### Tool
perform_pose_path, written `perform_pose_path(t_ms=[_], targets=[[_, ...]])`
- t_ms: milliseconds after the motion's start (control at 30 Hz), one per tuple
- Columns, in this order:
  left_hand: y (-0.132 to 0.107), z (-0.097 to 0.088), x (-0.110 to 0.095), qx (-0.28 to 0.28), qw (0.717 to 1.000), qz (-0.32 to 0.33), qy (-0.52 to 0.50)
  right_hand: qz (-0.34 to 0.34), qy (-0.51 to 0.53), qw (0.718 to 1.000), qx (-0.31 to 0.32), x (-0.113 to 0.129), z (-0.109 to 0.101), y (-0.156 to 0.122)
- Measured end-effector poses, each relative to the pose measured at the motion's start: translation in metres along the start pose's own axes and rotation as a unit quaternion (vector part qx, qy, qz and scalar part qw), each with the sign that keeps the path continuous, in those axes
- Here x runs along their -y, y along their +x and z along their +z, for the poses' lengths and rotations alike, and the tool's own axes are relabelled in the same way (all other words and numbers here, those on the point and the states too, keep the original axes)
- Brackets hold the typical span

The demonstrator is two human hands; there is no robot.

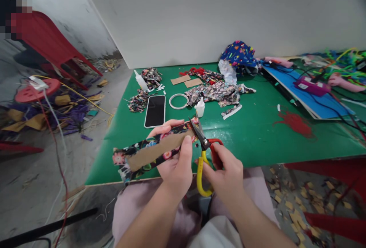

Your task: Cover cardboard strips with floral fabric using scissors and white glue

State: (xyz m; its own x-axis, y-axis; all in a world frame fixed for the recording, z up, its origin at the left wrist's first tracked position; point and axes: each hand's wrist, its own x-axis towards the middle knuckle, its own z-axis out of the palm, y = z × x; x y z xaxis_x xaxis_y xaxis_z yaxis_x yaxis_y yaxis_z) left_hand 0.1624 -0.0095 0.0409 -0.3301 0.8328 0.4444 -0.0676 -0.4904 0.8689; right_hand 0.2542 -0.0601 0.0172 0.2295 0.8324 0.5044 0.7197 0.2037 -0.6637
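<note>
My left hand (pixel 178 164) grips a strip of dark floral fabric (pixel 151 142), with its thumb pressing on a long brown cardboard piece (pixel 160 150) that lies along the fabric. In my right hand (pixel 228 168) is a pair of scissors (pixel 204 145) with one yellow and one red handle. The blades are parted at the right end of the fabric, close to my left thumb. Just beyond the scissors stands a small white squeeze bottle (pixel 199 107). A smartphone (pixel 155 111) rests on the green table (pixel 251 141) past my left hand.
A white ring (pixel 178 101), floral fabric scraps (pixel 214 93) and brown card pieces (pixel 193 82) lie toward the wall. Another white bottle (pixel 140 81) leans at the back left. On the right are red threads (pixel 296 123), a blue board (pixel 309 91) and a purple box with cables (pixel 311 86).
</note>
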Motion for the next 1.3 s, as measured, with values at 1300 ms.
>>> perform_pose_path(t_ms=[1300], targets=[[0.0043, 0.0007, -0.0040, 0.014, 1.000, 0.000, -0.016, -0.019, -0.036, 0.999, -0.017, 0.0017, -0.0016, 0.0034]])
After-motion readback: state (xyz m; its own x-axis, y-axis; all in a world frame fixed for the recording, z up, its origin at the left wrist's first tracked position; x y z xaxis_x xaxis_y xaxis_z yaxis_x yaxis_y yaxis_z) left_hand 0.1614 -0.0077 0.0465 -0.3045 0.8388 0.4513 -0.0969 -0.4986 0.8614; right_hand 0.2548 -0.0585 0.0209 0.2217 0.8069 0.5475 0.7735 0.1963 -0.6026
